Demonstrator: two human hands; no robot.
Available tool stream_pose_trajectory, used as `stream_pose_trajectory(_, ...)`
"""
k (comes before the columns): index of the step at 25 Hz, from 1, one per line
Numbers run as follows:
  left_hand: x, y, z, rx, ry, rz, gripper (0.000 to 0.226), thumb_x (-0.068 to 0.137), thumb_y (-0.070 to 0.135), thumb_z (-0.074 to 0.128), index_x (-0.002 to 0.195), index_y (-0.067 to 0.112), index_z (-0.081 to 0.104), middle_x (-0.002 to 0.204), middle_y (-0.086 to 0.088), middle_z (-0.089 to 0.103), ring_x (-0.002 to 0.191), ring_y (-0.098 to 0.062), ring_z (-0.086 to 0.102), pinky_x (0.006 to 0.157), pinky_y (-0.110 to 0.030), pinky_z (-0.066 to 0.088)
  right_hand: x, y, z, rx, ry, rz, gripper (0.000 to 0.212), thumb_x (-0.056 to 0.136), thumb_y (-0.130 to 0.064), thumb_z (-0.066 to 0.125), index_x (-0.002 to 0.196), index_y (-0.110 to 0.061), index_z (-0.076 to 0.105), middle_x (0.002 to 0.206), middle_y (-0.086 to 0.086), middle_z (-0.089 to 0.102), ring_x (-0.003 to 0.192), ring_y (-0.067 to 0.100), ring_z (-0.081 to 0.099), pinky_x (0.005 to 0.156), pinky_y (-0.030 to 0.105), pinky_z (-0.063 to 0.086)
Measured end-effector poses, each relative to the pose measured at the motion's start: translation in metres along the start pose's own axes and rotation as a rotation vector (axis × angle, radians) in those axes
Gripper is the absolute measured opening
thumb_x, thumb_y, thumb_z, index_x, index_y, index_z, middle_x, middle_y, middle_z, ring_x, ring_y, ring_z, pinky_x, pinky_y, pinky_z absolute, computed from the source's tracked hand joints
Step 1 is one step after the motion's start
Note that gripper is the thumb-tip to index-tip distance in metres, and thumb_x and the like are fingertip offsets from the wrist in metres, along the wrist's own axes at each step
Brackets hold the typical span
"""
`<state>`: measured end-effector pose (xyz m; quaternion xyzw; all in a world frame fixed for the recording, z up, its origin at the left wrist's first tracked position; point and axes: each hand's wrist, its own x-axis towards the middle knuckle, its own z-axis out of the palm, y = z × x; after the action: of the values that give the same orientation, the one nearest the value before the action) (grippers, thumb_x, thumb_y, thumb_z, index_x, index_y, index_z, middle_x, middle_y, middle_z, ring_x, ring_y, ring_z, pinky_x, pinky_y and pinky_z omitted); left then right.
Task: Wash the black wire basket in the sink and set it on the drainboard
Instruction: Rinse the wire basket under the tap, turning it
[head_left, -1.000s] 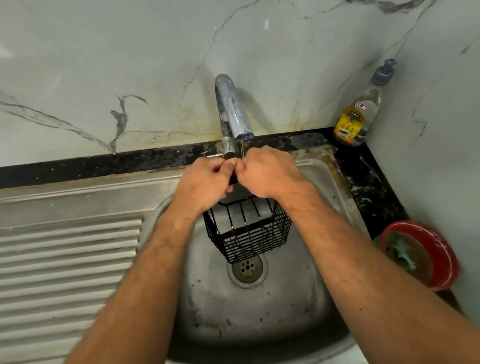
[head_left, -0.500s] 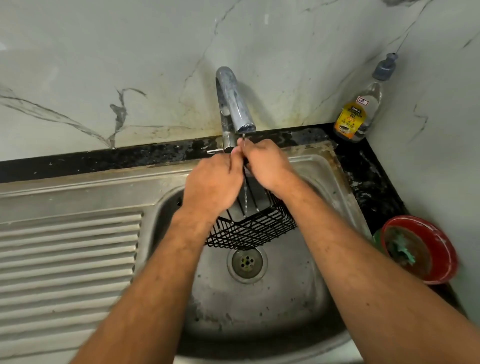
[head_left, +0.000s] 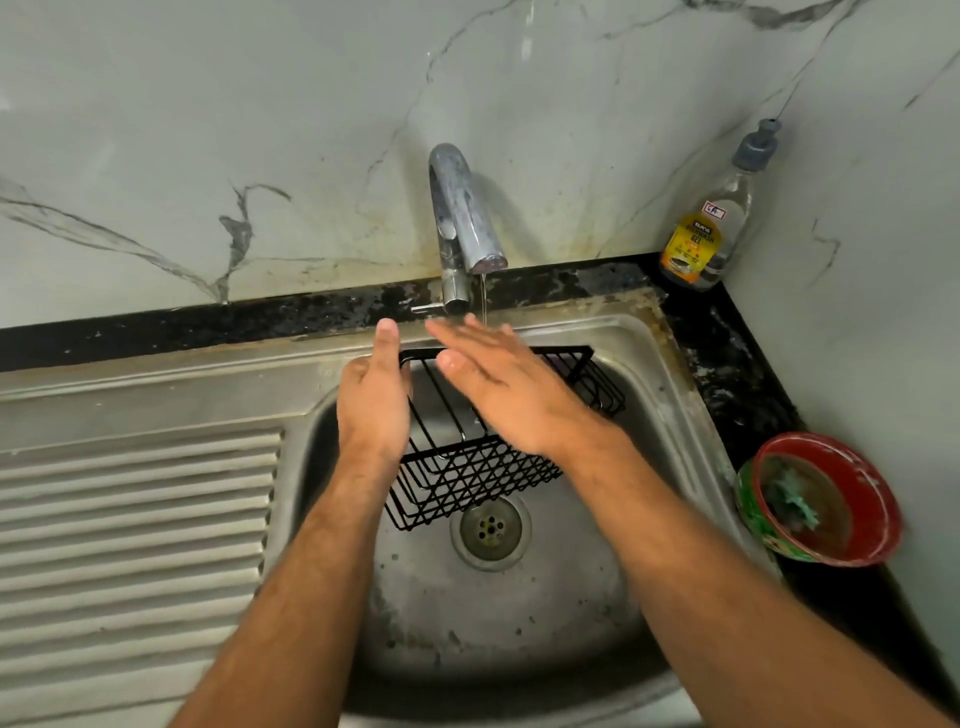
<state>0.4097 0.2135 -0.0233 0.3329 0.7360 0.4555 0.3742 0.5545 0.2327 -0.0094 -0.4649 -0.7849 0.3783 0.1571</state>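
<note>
The black wire basket (head_left: 467, 478) is tilted over the steel sink (head_left: 493, 623), its open side facing me, under a thin stream from the tap (head_left: 462, 218). My left hand (head_left: 374, 395) grips the basket's left edge, thumb pointing up along the rim. My right hand (head_left: 498, 384) lies flat with straight fingers across the basket's upper wires, fingertips under the water. The ribbed drainboard (head_left: 135, 535) lies to the left of the bowl.
A dishwash gel bottle (head_left: 711, 223) stands in the back right corner on the black counter. A red bowl (head_left: 826, 499) holding a green scrubber sits right of the sink. The drain (head_left: 491, 530) is just below the basket. Marble walls close the back and right.
The basket has turned and spread wider across the bowl. My right hand has opened flat over its wires; my left hand has shifted to the left edge.
</note>
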Motion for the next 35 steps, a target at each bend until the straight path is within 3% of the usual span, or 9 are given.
stream_pose_trajectory(3, 0.001, -0.002, -0.001, -0.098, 0.018, -0.028, 0.087, 0.080, 0.081, 0.043, 0.096, -0.002, 0.063, 0.088, -0.025, 0.064, 0.084, -0.045, 0.059, 0.087, -0.050, 0.047, 0.000, 0.008, 0.003, -0.116, 0.026, -0.200, 0.055, 0.106, -0.052, 0.026, 0.158, -0.035, 0.018, 0.166, -0.010, 0.017, 0.154, 0.007, 0.004, 0.126, 0.038, -0.004)
stream_pose_trajectory(11, -0.004, -0.011, 0.003, -0.140, 0.071, -0.072, 0.052, 0.100, 0.061, 0.046, 0.064, 0.024, 0.038, 0.060, 0.003, 0.039, 0.055, -0.015, 0.034, 0.059, -0.033, 0.031, 0.003, 0.048, -0.010, -0.173, 0.026, 0.334, 0.081, 0.090, -0.082, 0.022, 0.158, -0.039, 0.017, 0.167, -0.008, 0.010, 0.154, 0.013, -0.003, 0.123, 0.048, -0.009)
stream_pose_trajectory(16, 0.011, -0.003, 0.003, -0.112, 0.029, -0.105, 0.060, 0.098, 0.067, 0.043, 0.099, 0.013, 0.068, 0.103, 0.002, 0.069, 0.103, -0.022, 0.063, 0.101, -0.043, 0.049, 0.011, -0.010, 0.007, -0.141, -0.040, -0.032, 0.067, 0.101, -0.063, 0.028, 0.159, -0.031, 0.018, 0.167, -0.006, 0.015, 0.154, 0.012, 0.005, 0.126, 0.046, 0.002)
stream_pose_trajectory(20, 0.022, -0.004, -0.005, -0.185, 0.006, -0.124, 0.059, 0.091, 0.070, 0.047, 0.085, 0.018, 0.075, 0.093, -0.006, 0.078, 0.099, -0.030, 0.071, 0.101, -0.049, 0.052, 0.000, 0.004, 0.015, -0.328, 0.261, -0.466, 0.059, 0.102, -0.048, 0.038, 0.150, -0.013, 0.044, 0.154, 0.007, 0.045, 0.145, 0.019, 0.038, 0.121, 0.037, 0.030)
stream_pose_trajectory(23, 0.020, -0.010, -0.005, -0.254, -0.023, -0.192, 0.090, 0.076, 0.080, 0.048, 0.118, 0.002, 0.068, 0.117, -0.026, 0.069, 0.112, -0.048, 0.062, 0.109, -0.062, 0.043, -0.012, 0.044, 0.015, -0.340, 0.430, -0.504, 0.060, 0.103, -0.052, 0.032, 0.141, -0.014, 0.057, 0.141, 0.008, 0.060, 0.134, 0.020, 0.054, 0.112, 0.042, 0.041)
stream_pose_trajectory(27, 0.009, -0.014, 0.002, -0.275, -0.004, -0.200, 0.083, 0.082, 0.076, 0.048, 0.116, 0.002, 0.065, 0.113, -0.029, 0.065, 0.096, -0.034, 0.055, 0.106, -0.059, 0.042, -0.012, 0.045, 0.001, -0.113, 0.267, 0.039, 0.080, 0.095, -0.074, 0.014, 0.151, -0.025, 0.043, 0.157, -0.005, 0.041, 0.147, 0.008, 0.031, 0.123, 0.045, 0.023)
stream_pose_trajectory(29, 0.007, -0.014, 0.004, -0.243, 0.000, -0.181, 0.090, 0.082, 0.077, 0.045, 0.131, 0.003, 0.060, 0.131, -0.028, 0.061, 0.120, -0.046, 0.058, 0.110, -0.060, 0.040, -0.004, 0.020, -0.005, -0.205, 0.067, 0.192, 0.091, 0.088, -0.080, 0.005, 0.158, -0.026, 0.022, 0.166, -0.006, 0.018, 0.153, 0.013, 0.011, 0.126, 0.049, 0.004)
stream_pose_trajectory(32, 0.008, -0.011, 0.002, -0.316, -0.066, -0.166, 0.093, 0.069, 0.088, 0.048, 0.128, 0.019, 0.067, 0.126, -0.011, 0.070, 0.118, -0.029, 0.065, 0.110, -0.052, 0.045, 0.000, -0.016, 0.001, -0.310, -0.033, -0.009, 0.079, 0.095, -0.073, 0.010, 0.160, -0.028, 0.009, 0.167, -0.007, 0.005, 0.155, 0.016, 0.000, 0.125, 0.046, -0.002)
stream_pose_trajectory(35, 0.014, -0.010, -0.006, -0.260, -0.043, -0.126, 0.060, 0.088, 0.075, 0.048, 0.081, 0.020, 0.070, 0.083, 0.002, 0.073, 0.080, -0.017, 0.066, 0.085, -0.038, 0.050, -0.001, -0.012, -0.007, -0.210, -0.075, -0.142, 0.062, 0.100, -0.065, 0.021, 0.157, -0.040, 0.015, 0.166, -0.012, 0.012, 0.153, 0.010, 0.005, 0.123, 0.038, -0.001)
